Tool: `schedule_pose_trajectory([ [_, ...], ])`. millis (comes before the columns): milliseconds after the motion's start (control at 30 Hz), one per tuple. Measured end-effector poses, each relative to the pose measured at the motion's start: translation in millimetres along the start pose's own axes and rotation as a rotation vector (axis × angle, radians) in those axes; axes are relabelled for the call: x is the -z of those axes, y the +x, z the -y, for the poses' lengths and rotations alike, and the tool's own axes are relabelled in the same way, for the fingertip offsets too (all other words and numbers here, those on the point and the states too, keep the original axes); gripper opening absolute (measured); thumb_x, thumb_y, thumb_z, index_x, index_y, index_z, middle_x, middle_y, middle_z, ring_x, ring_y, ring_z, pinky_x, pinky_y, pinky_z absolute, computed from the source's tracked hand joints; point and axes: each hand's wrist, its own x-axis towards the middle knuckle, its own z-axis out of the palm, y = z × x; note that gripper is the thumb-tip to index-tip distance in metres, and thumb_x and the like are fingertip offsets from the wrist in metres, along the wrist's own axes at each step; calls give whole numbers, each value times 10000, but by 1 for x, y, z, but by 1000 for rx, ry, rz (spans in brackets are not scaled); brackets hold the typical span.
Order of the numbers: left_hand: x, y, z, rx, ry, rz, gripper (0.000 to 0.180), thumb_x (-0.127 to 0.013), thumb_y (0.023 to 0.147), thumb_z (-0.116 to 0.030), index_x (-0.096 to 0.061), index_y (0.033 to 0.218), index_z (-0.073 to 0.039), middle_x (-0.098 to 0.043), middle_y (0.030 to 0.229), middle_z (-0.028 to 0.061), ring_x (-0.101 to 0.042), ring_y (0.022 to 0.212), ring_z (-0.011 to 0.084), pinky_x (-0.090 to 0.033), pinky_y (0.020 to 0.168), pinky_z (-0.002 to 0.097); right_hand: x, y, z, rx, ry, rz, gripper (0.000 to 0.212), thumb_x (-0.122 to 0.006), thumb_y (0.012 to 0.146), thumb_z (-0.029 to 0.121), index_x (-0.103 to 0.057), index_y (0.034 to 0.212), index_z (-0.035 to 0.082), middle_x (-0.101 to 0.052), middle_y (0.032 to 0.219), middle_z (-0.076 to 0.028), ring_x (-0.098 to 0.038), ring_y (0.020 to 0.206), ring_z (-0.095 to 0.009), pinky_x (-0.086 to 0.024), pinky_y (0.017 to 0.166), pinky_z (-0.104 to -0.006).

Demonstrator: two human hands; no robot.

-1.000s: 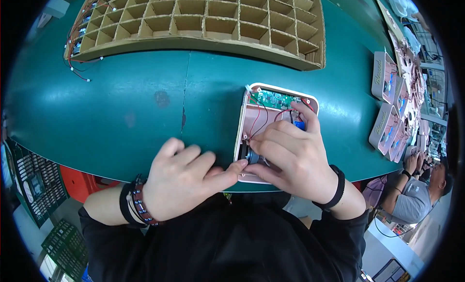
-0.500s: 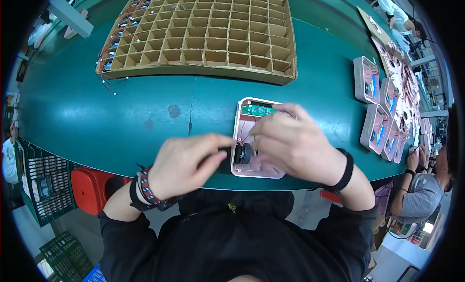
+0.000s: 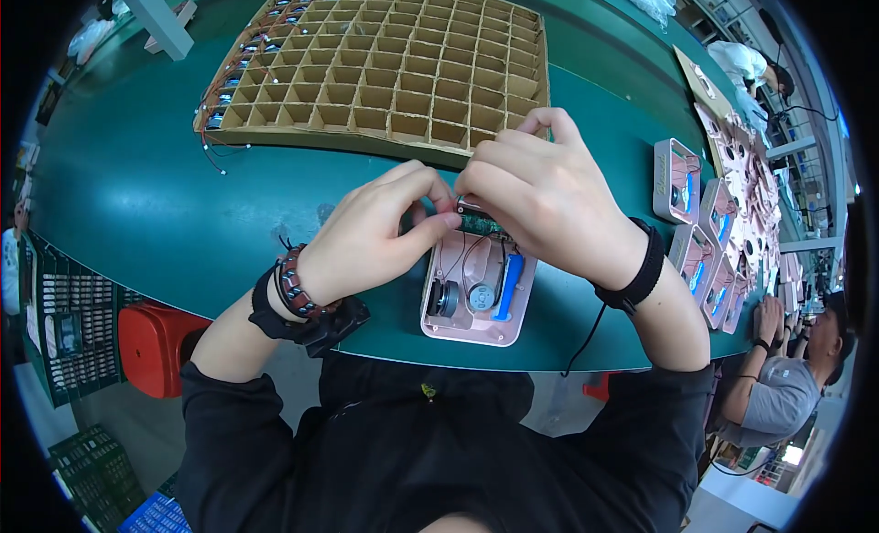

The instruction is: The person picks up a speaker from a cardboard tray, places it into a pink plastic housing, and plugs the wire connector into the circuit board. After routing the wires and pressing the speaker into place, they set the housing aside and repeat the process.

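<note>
**Both Hands at the Far End of a Pink Box (image 3: 472, 331)**

The pink box lies open on the green table (image 3: 174, 222), right in front of me and near my edge. My left grip (image 3: 375, 226) is at the box's far left corner. My thumb and pointing finger are close together there, beside the green board (image 3: 481, 223). I can't tell if they pinch anything. My right grip (image 3: 554, 185) is over the far right part of the box, with its fingers bent and one crooked up. Its tips are hidden, so I can't tell if they pinch something or not.

The green board sits inside the far end of the box, partly under my right grip. Nearer to me, a round black part (image 3: 446, 298) is by the left wall. A round silver part (image 3: 482, 297) is in the middle, and a long blue piece (image 3: 509, 286) lies along its right side. Thin wires (image 3: 464, 252) curl between the board and these parts.

Past the box is a big cardboard tray (image 3: 366, 141) full of little squares. Small parts with wires sit along its left side. More pink boxes (image 3: 661, 199) are grouped off to my right.
</note>
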Motion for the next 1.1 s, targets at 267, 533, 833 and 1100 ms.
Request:
schedule_pose_trajectory([
  [267, -5, 8, -8, -20, -201, 49, 146, -592, 938, -140, -563, 926, 3, -653, 851, 82, -639, 786, 192, -496, 680, 304, -9, -18, -4, -79, -28, -71, 206, -723, 714, 64, -596, 867, 117, -584, 848, -11, -577, 802, -207, -393, 818, -389],
  [533, -10, 12, -11, 145, -474, 100, 153, -551, 967, -131, -553, 926, 16, -680, 849, 96, -660, 759, 159, -510, 658, 274, -9, -26, 0, -65, -98, -162, 229, -723, 697, 63, -611, 890, 116, -603, 894, -1, -575, 796, -182, -392, 813, -382],
  [833, -11, 11, -15, -33, -81, -19, 145, -602, 917, -155, -568, 867, -24, -646, 762, 97, -625, 718, 242, -484, 648, 355, -15, -27, 2, -62, -94, -173, 205, -716, 698, 61, -614, 870, 104, -597, 881, -3, -582, 789, -186, -402, 798, -363],
  [1100, -7, 11, -22, -228, 278, -29, 108, -676, 838, -114, -592, 830, -47, -603, 777, 89, -575, 755, 277, -431, 705, 362, -10, -29, 4, -126, 18, -84, 194, -721, 704, 51, -605, 853, 96, -594, 847, -14, -584, 784, -201, -405, 776, -353],
])
